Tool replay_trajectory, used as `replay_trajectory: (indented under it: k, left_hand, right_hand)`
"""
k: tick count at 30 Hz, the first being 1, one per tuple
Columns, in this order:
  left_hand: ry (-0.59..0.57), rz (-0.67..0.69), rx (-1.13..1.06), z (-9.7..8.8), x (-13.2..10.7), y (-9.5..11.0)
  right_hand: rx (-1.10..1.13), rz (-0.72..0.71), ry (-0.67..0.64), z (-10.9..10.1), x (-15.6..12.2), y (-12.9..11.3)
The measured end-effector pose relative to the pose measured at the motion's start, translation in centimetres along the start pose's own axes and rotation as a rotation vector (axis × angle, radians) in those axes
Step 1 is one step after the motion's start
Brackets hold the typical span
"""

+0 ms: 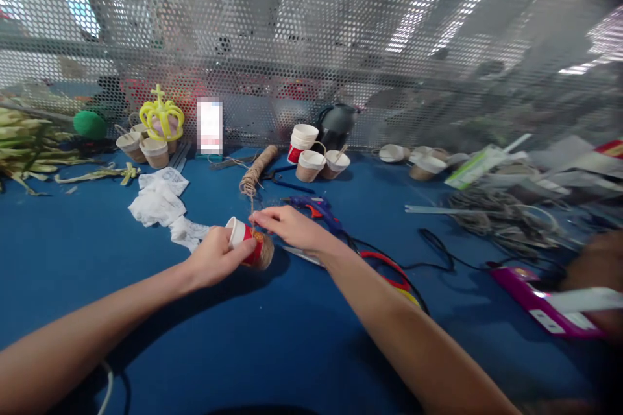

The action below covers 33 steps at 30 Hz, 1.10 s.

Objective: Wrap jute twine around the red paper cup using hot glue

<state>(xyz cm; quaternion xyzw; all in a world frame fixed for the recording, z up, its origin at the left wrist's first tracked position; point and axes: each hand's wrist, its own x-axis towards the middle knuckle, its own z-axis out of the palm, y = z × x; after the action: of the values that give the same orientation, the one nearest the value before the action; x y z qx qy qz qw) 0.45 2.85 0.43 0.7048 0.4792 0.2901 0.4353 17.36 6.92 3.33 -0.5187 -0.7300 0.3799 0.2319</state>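
My left hand (219,255) is closed round a red and white paper cup (236,232), which lies tilted with its white mouth toward the left. Brown twine is wound round the cup's base end. Between the fingertips of my right hand (285,224) the twine (252,207) is pinched just above the cup. This strand runs back to a long twine bundle (259,167) lying on the table. Behind my right wrist lies a blue hot glue gun (318,209) with an orange trigger. Scissors with red handles (387,266) are partly hidden by my right forearm.
Stacked paper cups (302,137) and small twine-wrapped baskets (311,165) stand near the perforated metal screen (302,45). Crumpled white tissue (156,201) lies left, a lit phone (209,124) behind it. At right are grey cord (496,217), a purple power strip (545,305) and black cables.
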Motion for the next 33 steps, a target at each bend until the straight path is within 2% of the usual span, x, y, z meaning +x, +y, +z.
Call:
replay_trajectory:
  k: [2,5,11,16,19,26,33]
  left_hand:
    - [-0.006,0.003,-0.005,0.0,-0.1,0.2]
    - [0.002,-0.023,-0.067,-0.2,-0.1,0.6]
    - [0.04,-0.176,-0.501,-0.6,0.5,1.4]
    - [-0.008,-0.278,-0.727,-0.6,0.5,1.9]
    - [-0.045,-0.319,-0.779,-0.5,0.4,2.0]
    - [-0.036,-0.411,-0.812,-0.5,0.4,2.3]
    - [-0.104,-0.368,-0.747,-0.5,-0.1,2.6]
  right_hand:
    - [0.244,-0.028,-0.043,1.1,0.2,-0.7]
    - [0.391,-0.014,0.032,0.9,-0.2,-1.7]
    - [0.366,-0.129,0.128,-1.8,-2.7,-3.6]
    - [0.276,-0.167,0.136,-2.5,-3.6,-4.5]
    - [0.246,-0.185,0.136,-2.5,-3.7,-4.6]
    - [0.226,-0.21,0.171,-2.6,-3.6,-4.3]
    - [0.215,-0.2,0.195,-2.3,-2.7,-3.5]
